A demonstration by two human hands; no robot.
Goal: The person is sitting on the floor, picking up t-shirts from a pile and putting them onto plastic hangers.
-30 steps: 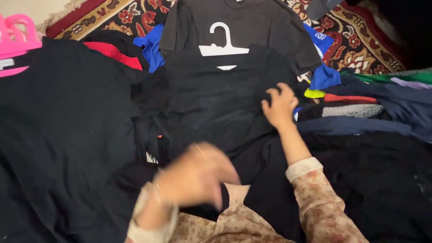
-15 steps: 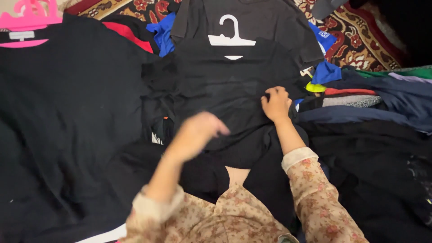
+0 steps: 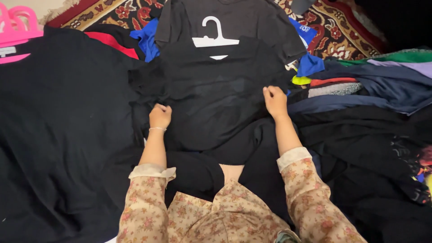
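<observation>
While the black T-shirt (image 3: 211, 94) lies flat, the left hand (image 3: 159, 116) and right hand (image 3: 275, 101) pinch its soft edges. A white plastic hanger (image 3: 215, 38) rests at its collar.

Your left hand (image 3: 160, 116) and right hand (image 3: 275, 100) grip a black shirt (image 3: 216, 99) of matt, soft cloth. Beyond your fingers a white hanger (image 3: 215, 39) looks like smooth plastic on a grey cloth shirt (image 3: 252, 22). Far past your left hand, pink hangers (image 3: 18, 27) look glossy plastic. The patterned carpet (image 3: 346, 31) looks woven, coarse.
</observation>
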